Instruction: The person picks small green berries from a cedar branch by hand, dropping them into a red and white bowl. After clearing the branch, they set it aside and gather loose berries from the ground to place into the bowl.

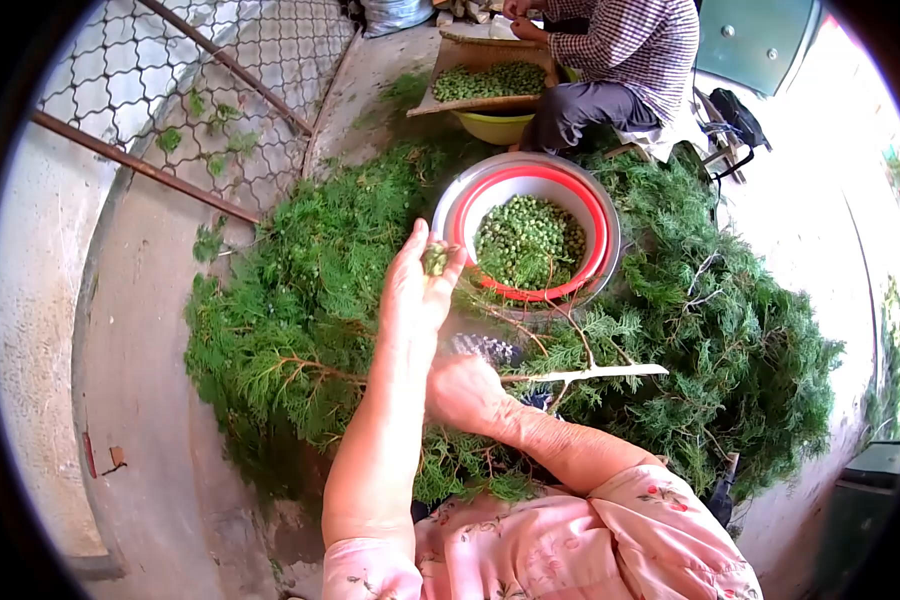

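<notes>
My left hand (422,278) is raised beside the red-rimmed basin, its fingers curled around a few small green cones (435,260). Below it, my right hand (464,392) is closed at a conifer branch (595,374), whose pale cut end points right; the fingers are mostly hidden. The branch's leafy end passes behind my left forearm. A white basin with a red rim (604,225) holds many green cones (530,238) and some leaf bits, and sits inside a larger metal basin (613,200).
Cut conifer branches (750,340) lie heaped on both sides. Ahead, a person in a checked shirt (630,40) sits by a woven tray (440,70) of green cones, above a yellow basin (495,128). A wire-mesh panel (260,110) leans at left. A dark bag (738,118) is at right.
</notes>
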### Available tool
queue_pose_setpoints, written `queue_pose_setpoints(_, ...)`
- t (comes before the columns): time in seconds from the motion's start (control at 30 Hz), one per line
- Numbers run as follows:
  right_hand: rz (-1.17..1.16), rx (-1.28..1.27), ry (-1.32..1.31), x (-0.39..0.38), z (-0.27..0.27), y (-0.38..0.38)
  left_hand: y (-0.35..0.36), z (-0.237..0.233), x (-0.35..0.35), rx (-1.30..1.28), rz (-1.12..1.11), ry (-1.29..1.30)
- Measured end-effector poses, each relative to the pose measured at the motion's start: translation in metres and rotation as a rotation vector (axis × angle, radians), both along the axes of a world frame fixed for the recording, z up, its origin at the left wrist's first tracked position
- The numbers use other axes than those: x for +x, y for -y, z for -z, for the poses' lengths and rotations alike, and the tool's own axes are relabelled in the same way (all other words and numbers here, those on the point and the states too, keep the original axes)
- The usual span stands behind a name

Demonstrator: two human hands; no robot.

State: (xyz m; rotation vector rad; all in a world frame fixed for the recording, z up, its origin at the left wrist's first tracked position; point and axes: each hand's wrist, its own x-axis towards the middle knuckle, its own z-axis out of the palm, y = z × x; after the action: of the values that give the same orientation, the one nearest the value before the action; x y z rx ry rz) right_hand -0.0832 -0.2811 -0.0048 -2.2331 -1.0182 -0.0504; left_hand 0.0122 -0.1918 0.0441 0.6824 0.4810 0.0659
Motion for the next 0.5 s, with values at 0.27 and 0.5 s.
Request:
queue_pose_setpoints(0.27, -0.025, 0.001, -0.126, 0.003, 0.006, 0.007, 0.029, 0.013, 0.046, 0.076, 0.25, 0.067)
queue_pose_setpoints(0.5, -0.017, 0.082, -0.131, 0.002, 0.01, 0.007, 0.038, 0.012, 0.049, 0.097, 0.282, 0.114)
